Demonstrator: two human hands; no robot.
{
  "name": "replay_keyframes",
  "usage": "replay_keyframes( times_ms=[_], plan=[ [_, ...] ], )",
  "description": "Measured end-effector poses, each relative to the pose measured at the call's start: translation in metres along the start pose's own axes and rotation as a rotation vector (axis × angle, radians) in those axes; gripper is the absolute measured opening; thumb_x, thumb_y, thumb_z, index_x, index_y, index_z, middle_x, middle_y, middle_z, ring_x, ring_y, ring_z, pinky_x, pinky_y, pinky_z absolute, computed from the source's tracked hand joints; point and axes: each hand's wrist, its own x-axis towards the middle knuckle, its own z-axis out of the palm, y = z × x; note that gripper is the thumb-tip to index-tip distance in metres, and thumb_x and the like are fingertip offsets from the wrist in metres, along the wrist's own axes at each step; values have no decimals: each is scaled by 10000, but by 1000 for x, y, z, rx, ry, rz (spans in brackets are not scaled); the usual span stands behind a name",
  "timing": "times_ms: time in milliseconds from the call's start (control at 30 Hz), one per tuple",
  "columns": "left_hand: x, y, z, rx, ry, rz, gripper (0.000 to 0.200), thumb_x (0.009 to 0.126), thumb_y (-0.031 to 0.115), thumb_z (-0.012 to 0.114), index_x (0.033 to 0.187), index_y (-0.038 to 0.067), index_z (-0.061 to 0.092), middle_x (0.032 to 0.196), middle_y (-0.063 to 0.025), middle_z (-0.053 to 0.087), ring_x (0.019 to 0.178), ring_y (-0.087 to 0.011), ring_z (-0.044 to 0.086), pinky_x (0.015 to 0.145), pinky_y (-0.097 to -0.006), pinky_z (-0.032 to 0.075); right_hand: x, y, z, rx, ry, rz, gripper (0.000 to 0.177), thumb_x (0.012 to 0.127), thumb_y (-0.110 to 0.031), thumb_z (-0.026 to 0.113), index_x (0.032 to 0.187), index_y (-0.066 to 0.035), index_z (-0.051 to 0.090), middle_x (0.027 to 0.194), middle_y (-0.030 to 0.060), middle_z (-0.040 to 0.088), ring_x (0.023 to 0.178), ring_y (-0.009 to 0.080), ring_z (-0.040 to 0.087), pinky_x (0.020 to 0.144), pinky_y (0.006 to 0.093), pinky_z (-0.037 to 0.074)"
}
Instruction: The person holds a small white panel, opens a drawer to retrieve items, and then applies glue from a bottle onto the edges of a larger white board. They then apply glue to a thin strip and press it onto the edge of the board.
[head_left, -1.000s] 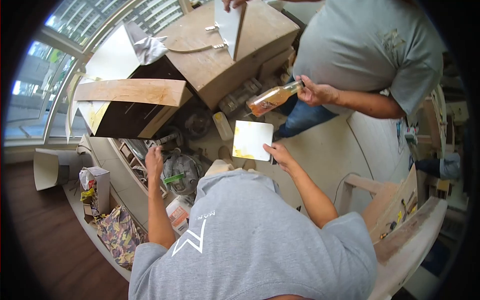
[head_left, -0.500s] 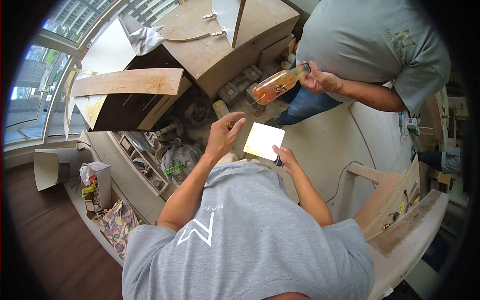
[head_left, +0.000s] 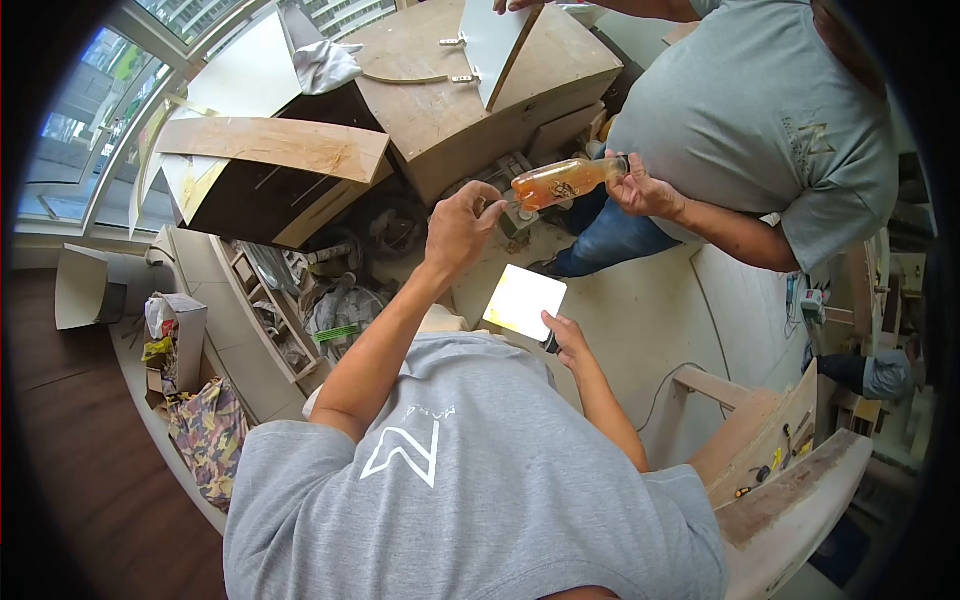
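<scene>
Head view, looking down. My left hand (head_left: 462,225) is raised in front of me, fingers drawn together into a loose pinch. The fingertips are at the near end of the amber bottle (head_left: 560,182). Whether they grip that end, or something small there, I cannot tell.

The bottle is in the air, not on any surface. A co-worker's hand (head_left: 640,192) holds it by its narrower end. Its long axis runs almost level, from that hand on my right across to my left hand, with the broad end toward me. It therefore lies just ahead and to the right of my left fingertips, end-on to them rather than broadside.

My right hand (head_left: 567,338) is lower and closer to my body, well short of the bottle, so the left hand is clearly the nearer one. The right hand is closed on the near edge of a white panel (head_left: 522,300), held face-up and roughly flat above the floor (head_left: 650,310), below and short of the bottle.

A plywood cabinet (head_left: 440,100) stands beyond both hands.
</scene>
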Motion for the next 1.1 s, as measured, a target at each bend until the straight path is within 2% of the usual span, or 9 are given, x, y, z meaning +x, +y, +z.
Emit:
replay_keyframes(
  times_ms=[133, 400, 533, 633, 733, 767, 867, 967, 1100],
  plan=[
    [2, 0, 0, 5, -43, 14, 183, 792, 225, 607, 853, 53, 622, 629, -131, 581, 554, -236, 574, 536, -321, 438, 2, -4, -4, -40, -33, 26, 358, 823, -333, 609, 965, -10, 552, 778, 46, 590, 608, 113, 550, 516, 261, 463],
    [1, -5, 5, -19, -64, 26, 241, 827, 226, 558, 856, -8, 608, 692, -195, 594, 631, -303, 603, 577, -345, 454, 14, 3, -10, -58, -61, 45, 359, 825, -329, 608, 956, 2, 557, 790, 44, 598, 621, 113, 556, 522, 268, 471],
    [-1, -17, 1, -110, 72, 5, 244, 834, 228, 553, 876, -9, 600, 667, -151, 597, 608, -233, 590, 585, -321, 451, 20, 4, -7, -70, -34, 38, 358, 828, -326, 605, 950, 7, 558, 776, 44, 594, 613, 117, 554, 522, 270, 476],
    [-9, -64, -10, -162, 119, -96, 223, 837, 191, 533, 914, -11, 589, 661, -66, 588, 595, -132, 539, 588, -278, 442, 8, -6, -6, -51, -27, 42, 341, 831, -319, 601, 956, -5, 560, 786, 49, 596, 625, 118, 556, 526, 273, 481],
    [-30, -142, -19, -205, 15, -285, 202, 832, 138, 495, 927, -14, 588, 672, -66, 596, 596, -127, 548, 597, -268, 448, 11, -1, -15, -30, -15, 39, 337, 830, -319, 603, 969, -16, 557, 804, 48, 591, 648, 121, 555, 521, 279, 480],
    [-42, -160, -26, -219, -97, -379, 207, 818, 98, 468, 936, -24, 586, 708, -69, 619, 614, -119, 577, 601, -267, 466, 12, 1, -18, -22, -18, 51, 343, 826, -322, 608, 974, -18, 554, 811, 49, 586, 654, 125, 553, 520, 285, 479],
    [-94, -217, -38, -175, -116, -508, 199, 799, 64, 512, 944, -58, 572, 747, -97, 636, 635, -137, 612, 585, -263, 489, 6, 2, -26, -10, 22, 74, 352, 821, -319, 615, 973, -8, 552, 809, 55, 576, 643, 132, 547, 508, 290, 474],
    [-141, -241, -53, -460, 63, -773, 215, 771, 31, 576, 946, -94, 557, 759, -123, 641, 625, -163, 626, 551, -242, 499, -3, -2, -33, -29, 82, 95, 360, 820, -309, 618, 954, 20, 553, 779, 63, 560, 610, 133, 533, 497, 283, 469],
    [-173, -248, -67, -478, 251, -911, 223, 750, 31, 635, 923, -89, 562, 740, -112, 637, 581, -149, 616, 518, -213, 488, 6, 3, -47, -53, 81, 114, 370, 815, -320, 622, 967, 9, 546, 787, 59, 554, 629, 136, 530, 506, 294, 472]
  ],
)
